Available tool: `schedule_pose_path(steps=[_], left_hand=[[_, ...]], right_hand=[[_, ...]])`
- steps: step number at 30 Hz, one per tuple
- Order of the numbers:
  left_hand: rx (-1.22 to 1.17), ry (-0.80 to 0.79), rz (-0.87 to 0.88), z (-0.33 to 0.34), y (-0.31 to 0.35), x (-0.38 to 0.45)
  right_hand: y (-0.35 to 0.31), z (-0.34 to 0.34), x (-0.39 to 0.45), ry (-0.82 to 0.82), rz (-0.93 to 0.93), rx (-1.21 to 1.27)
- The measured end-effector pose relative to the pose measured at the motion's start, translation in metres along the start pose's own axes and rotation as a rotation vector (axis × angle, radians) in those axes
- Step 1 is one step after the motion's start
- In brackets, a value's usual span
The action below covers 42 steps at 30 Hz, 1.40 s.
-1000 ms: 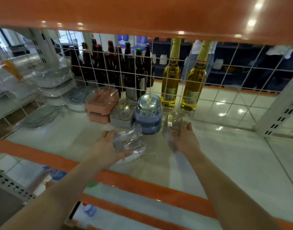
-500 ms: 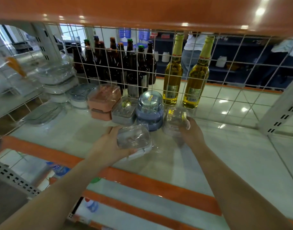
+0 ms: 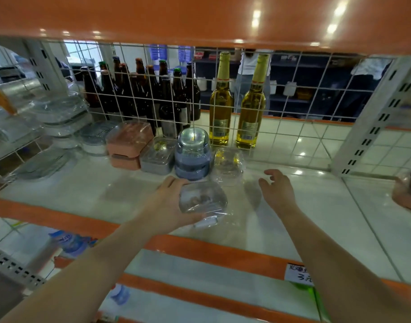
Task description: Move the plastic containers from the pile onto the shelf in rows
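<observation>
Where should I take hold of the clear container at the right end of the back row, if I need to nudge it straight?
Grip the clear container across its left and right side walls, coming from the front with the free right hand. The wire grid stands close behind it and the blue container sits hard against its left, so probably only the front and right are open. Its walls look thin; squeeze lightly.

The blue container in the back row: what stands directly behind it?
Behind the blue container runs the white wire grid, and past it dark brown bottles and two yellow bottles. The container covers the grid's lowest part, so its foot cannot be seen.
</observation>
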<state>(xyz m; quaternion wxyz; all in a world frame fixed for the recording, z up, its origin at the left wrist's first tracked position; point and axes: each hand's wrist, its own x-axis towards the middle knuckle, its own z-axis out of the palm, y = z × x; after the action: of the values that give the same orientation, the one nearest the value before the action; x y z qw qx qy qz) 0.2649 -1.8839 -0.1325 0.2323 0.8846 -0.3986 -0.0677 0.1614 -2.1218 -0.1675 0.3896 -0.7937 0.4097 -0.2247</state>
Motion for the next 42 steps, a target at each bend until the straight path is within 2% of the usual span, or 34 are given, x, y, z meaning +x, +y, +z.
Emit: schedule_pose_path(steps=[6, 13, 19, 22, 26, 29, 31, 35, 38, 42], left_hand=[[0.004, 0.128, 0.072, 0.006, 0.037, 0.017], [-0.019, 0.288, 0.064, 0.020, 0.086, 0.065], [0.081, 0.396, -0.047, 0.035, 0.099, 0.106], [0.075, 0.348, -0.089, 0.038, 0.104, 0.122], [0.128, 0.180, -0.150, 0.044, 0.107, 0.133], [0.289, -0.011, -0.139, 0.048, 0.100, 0.135], [0.461, -0.088, -0.056, 0.043, 0.092, 0.136], [0.637, -0.088, 0.138, 0.016, 0.074, 0.135], [0.543, -0.117, 0.115, -0.007, 0.052, 0.138], [0.469, -0.070, 0.126, -0.027, 0.014, 0.144]], right_hand=[[0.016, -0.021, -0.007, -0.006, -0.009, -0.103], [0.026, -0.044, -0.005, -0.011, -0.083, -0.148], [0.035, -0.057, 0.002, -0.009, -0.103, -0.153], [0.035, -0.058, 0.005, -0.033, -0.110, -0.169], [0.033, -0.057, 0.012, -0.042, -0.095, -0.196], [0.031, -0.052, 0.015, -0.049, -0.083, -0.210], [0.028, -0.046, 0.017, -0.049, -0.080, -0.208], [0.011, -0.032, 0.020, -0.012, -0.107, -0.163], [-0.007, -0.018, 0.018, 0.047, -0.158, -0.080], [-0.031, 0.004, 0.014, 0.047, -0.202, -0.032]])
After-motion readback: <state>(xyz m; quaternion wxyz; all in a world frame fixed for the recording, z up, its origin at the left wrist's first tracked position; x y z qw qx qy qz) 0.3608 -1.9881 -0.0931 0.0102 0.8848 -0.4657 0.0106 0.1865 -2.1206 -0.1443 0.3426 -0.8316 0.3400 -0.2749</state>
